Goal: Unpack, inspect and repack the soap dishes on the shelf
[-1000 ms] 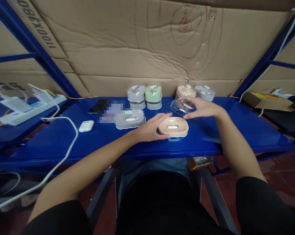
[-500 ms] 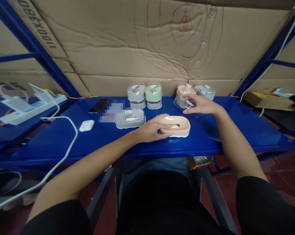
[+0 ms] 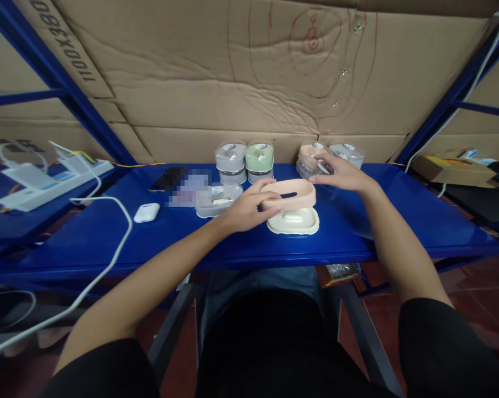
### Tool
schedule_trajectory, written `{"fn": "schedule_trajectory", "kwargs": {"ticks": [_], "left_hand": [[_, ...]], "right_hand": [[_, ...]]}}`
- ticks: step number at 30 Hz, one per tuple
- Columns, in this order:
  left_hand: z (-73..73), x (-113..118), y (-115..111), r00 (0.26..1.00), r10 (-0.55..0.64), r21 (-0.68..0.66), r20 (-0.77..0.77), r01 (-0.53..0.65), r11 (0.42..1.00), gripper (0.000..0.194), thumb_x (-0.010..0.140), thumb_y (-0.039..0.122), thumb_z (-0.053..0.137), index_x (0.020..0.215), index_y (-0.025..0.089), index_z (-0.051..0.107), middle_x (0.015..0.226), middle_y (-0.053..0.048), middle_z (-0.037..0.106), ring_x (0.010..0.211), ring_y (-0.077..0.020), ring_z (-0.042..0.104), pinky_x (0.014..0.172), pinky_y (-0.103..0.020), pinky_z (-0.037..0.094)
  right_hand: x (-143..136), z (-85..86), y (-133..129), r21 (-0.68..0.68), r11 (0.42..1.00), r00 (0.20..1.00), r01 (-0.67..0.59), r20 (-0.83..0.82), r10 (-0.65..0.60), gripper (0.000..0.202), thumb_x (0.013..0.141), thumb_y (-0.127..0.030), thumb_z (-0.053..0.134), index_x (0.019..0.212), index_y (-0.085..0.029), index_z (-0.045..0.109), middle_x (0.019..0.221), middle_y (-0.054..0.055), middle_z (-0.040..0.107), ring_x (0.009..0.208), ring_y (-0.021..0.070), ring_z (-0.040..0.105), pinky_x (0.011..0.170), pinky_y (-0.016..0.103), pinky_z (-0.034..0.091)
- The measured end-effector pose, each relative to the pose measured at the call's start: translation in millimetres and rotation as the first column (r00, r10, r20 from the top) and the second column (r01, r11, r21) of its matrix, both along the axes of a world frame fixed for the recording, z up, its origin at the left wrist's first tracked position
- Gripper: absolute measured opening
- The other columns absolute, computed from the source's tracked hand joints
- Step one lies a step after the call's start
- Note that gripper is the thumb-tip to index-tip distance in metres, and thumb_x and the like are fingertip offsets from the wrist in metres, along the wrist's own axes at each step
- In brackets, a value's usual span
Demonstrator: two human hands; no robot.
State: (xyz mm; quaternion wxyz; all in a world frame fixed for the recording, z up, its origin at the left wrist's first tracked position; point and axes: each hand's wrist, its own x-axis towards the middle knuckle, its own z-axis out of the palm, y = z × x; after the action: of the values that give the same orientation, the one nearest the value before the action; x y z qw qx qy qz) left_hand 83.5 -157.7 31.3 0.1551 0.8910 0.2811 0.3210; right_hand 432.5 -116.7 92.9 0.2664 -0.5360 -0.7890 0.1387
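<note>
A pink oval tray with a slot in its bottom [image 3: 305,200] is gripped at its left end by my left hand [image 3: 251,207], raised above a cream base [image 3: 293,222] that lies on the blue table. My right hand [image 3: 342,172] is at the tray's right rear, its fingers apart; its thumb is close to the tray's edge, and whether they touch is unclear. Behind its fingertips stands a pink box [image 3: 314,149] with a clear cover, stacked on another clear piece. To the left of my left hand lies a grey soap box with a clear lid [image 3: 214,202].
Grey [image 3: 230,157] and green [image 3: 259,157] boxes stand in stacks at the back, another grey box [image 3: 352,155] at right. A white earphone case [image 3: 147,213], black phone [image 3: 168,179] and power strip [image 3: 58,182] are at left. Cardboard [image 3: 232,105] rises behind.
The pink tray has come up off the cream base and moved back in my left hand, uncovering the base. My right hand's fingers have shifted slightly; the clear lid near them looks moved back.
</note>
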Motion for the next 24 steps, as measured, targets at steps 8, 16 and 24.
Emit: {"fn": "schedule_trajectory", "kwargs": {"ticks": [8, 16, 24], "left_hand": [[8.4, -18.7, 23.3, 0.925, 0.319, 0.125, 0.206, -0.348, 0.929, 0.039, 0.105, 0.051, 0.065, 0.128, 0.024, 0.081, 0.159, -0.014, 0.066, 0.149, -0.0381, 0.064, 0.133, -0.063, 0.048], [6.4, -13.9, 16.6, 0.947, 0.277, 0.154, 0.161, -0.301, 0.941, 0.039, 0.107, 0.049, 0.064, 0.130, 0.022, 0.079, 0.161, -0.016, 0.064, 0.152, -0.0372, 0.062, 0.134, -0.060, 0.048], [-6.8, 14.0, -18.7, 0.979, -0.038, 0.085, -0.203, 0.056, 0.995, 0.043, 0.111, 0.049, 0.067, 0.137, 0.019, 0.081, 0.178, -0.023, 0.047, 0.167, -0.0428, 0.048, 0.135, -0.062, 0.047]], "right_hand": [[-0.2, 2.0, -1.5, 0.004, 1.000, 1.000, 0.029, 0.013, -0.029, 0.107, 0.073, -0.080, 0.085, 0.158, -0.018, 0.066, 0.145, 0.021, 0.076, 0.131, 0.0481, 0.073, 0.117, 0.067, 0.056], [2.7, 0.4, 3.5, 0.067, 0.994, 0.996, 0.089, -0.013, -0.089, 0.105, 0.073, -0.079, 0.086, 0.157, -0.018, 0.066, 0.145, 0.020, 0.076, 0.132, 0.0488, 0.072, 0.117, 0.068, 0.056], [-3.1, -3.9, 8.5, 0.239, 0.942, 0.970, 0.234, -0.118, -0.211, 0.111, 0.073, -0.079, 0.086, 0.161, -0.017, 0.060, 0.145, 0.024, 0.076, 0.128, 0.0490, 0.073, 0.112, 0.071, 0.056]]}}
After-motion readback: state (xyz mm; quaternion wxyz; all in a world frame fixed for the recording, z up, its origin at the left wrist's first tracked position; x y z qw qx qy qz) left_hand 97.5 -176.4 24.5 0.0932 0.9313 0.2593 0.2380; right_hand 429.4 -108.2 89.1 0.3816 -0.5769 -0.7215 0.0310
